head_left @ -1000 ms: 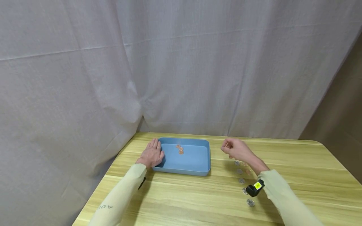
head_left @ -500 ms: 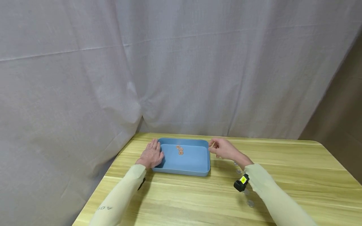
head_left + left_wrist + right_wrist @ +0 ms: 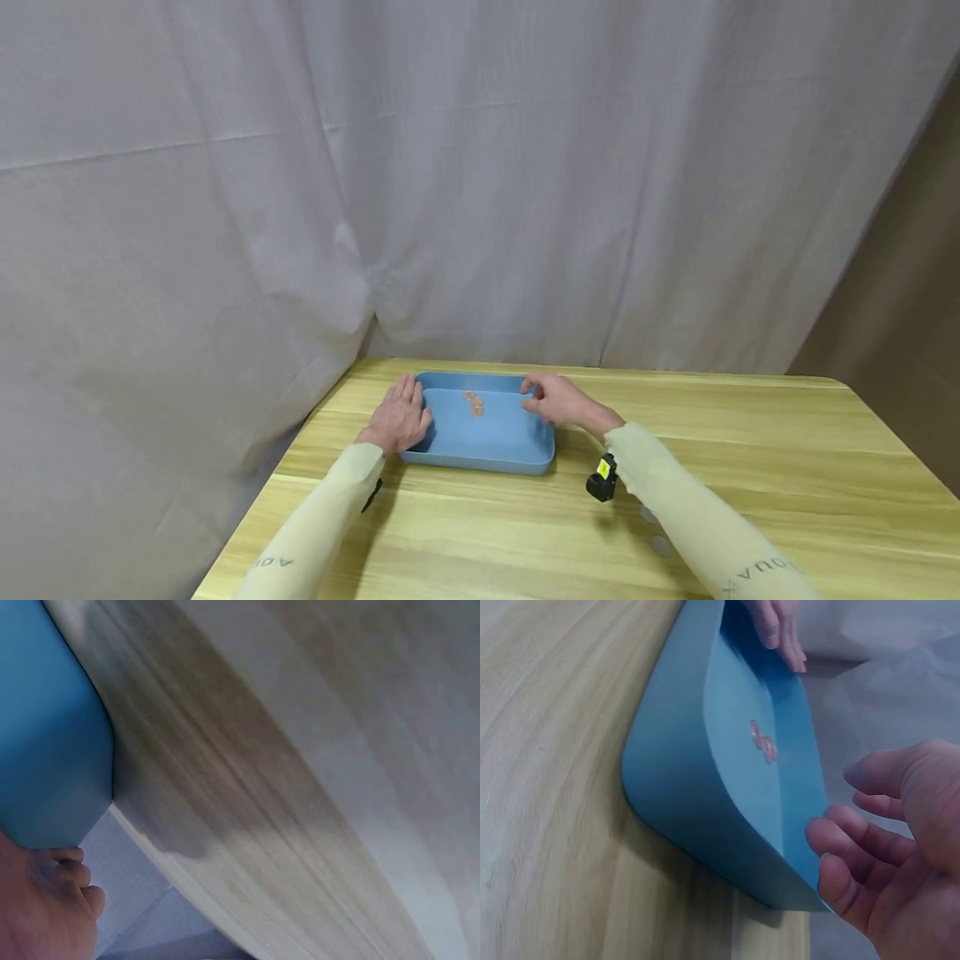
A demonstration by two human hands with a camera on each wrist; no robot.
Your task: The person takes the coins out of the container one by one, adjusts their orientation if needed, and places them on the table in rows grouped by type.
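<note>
Two silver coins (image 3: pixel 661 546) peeked from behind the sleeve; whether the right hand (image 3: pixel 557 401), fingers loosely curled over the blue tray (image 3: pixel 480 454), held anything was unclear.

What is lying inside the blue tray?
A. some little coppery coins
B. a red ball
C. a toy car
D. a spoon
A: a small cluster of coppery coins lies on the floor of the blue tray, toward its far side, and nothing else shows inside it in the head or right wrist view.
</note>
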